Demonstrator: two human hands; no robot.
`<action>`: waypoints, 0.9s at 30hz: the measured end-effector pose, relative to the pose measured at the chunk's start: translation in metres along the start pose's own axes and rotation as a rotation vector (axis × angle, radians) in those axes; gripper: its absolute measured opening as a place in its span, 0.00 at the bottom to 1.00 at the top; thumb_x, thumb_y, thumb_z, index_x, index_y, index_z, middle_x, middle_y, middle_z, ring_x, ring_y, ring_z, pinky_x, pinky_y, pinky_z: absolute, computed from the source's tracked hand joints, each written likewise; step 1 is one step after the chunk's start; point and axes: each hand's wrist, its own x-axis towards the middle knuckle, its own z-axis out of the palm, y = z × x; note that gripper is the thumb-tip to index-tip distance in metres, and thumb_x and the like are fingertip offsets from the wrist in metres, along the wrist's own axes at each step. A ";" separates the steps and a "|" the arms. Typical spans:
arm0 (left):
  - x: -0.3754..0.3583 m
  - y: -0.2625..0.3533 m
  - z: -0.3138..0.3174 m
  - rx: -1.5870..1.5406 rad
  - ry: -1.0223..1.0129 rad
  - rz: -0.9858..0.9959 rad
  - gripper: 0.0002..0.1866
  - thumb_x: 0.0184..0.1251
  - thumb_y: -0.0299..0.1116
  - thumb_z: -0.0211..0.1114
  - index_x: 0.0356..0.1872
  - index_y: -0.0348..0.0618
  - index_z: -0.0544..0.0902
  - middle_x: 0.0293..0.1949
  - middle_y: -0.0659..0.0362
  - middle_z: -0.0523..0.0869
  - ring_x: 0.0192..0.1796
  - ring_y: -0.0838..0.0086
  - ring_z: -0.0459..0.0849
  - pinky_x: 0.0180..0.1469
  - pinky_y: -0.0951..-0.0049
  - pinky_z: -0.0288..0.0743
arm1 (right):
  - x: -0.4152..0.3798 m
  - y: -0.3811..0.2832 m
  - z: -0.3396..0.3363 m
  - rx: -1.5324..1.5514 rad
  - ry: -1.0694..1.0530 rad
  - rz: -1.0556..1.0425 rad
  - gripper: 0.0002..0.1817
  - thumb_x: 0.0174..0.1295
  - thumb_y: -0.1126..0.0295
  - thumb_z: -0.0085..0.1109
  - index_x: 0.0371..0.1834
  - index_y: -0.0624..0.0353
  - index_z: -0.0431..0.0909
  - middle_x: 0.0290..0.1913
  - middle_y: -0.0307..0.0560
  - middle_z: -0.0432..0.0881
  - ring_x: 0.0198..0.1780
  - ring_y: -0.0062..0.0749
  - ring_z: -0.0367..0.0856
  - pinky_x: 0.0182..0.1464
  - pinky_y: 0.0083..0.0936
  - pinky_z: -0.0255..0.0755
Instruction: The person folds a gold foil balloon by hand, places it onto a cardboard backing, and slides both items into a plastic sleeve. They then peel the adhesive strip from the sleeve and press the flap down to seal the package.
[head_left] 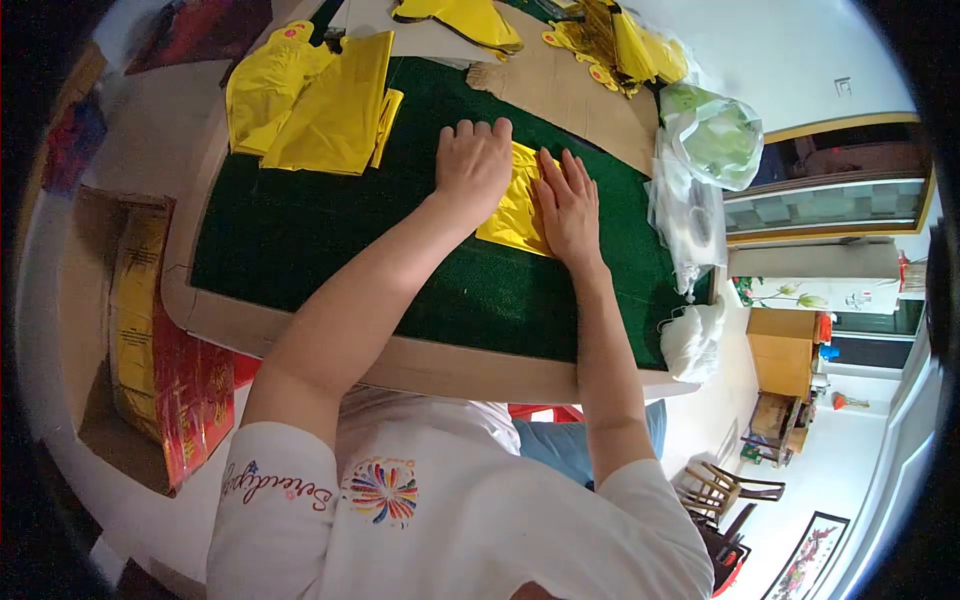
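A folded piece of shiny yellow film [517,215] lies on the dark green mat in front of me. My left hand [472,168] is closed in a fist at its left edge, knuckles up. The curled fingers hide whatever may be inside them. On the right side of the film, my right hand [570,205] rests palm down with its fingers stretched out. Both hands cover parts of the piece.
The green mat [270,235] covers the table. At the upper left lie yellow film pieces [330,105]; more yellow pieces [640,50] sit beyond the cardboard [570,105]. Plastic bags [690,220] and white string [692,340] are at the right. An open carton [140,330] stands lower left.
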 end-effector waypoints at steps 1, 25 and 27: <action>-0.001 0.001 -0.003 0.001 0.001 0.000 0.12 0.67 0.30 0.55 0.48 0.39 0.75 0.45 0.51 0.83 0.50 0.59 0.79 0.51 0.59 0.71 | 0.000 0.000 0.000 0.002 0.003 0.000 0.24 0.71 0.59 0.45 0.71 0.45 0.67 0.70 0.59 0.64 0.71 0.55 0.61 0.71 0.45 0.54; -0.039 0.020 0.029 0.089 -0.076 0.132 0.40 0.71 0.54 0.52 0.73 0.33 0.56 0.74 0.41 0.54 0.78 0.52 0.46 0.77 0.50 0.38 | -0.002 0.003 0.004 0.001 -0.003 0.006 0.26 0.70 0.58 0.45 0.72 0.42 0.66 0.71 0.58 0.63 0.73 0.53 0.59 0.71 0.50 0.52; -0.039 0.019 0.030 0.083 -0.068 0.136 0.40 0.71 0.54 0.52 0.73 0.33 0.56 0.74 0.41 0.53 0.78 0.52 0.46 0.77 0.50 0.38 | -0.001 0.003 -0.002 0.007 -0.001 -0.004 0.26 0.70 0.58 0.45 0.72 0.42 0.65 0.71 0.57 0.63 0.73 0.53 0.59 0.71 0.52 0.52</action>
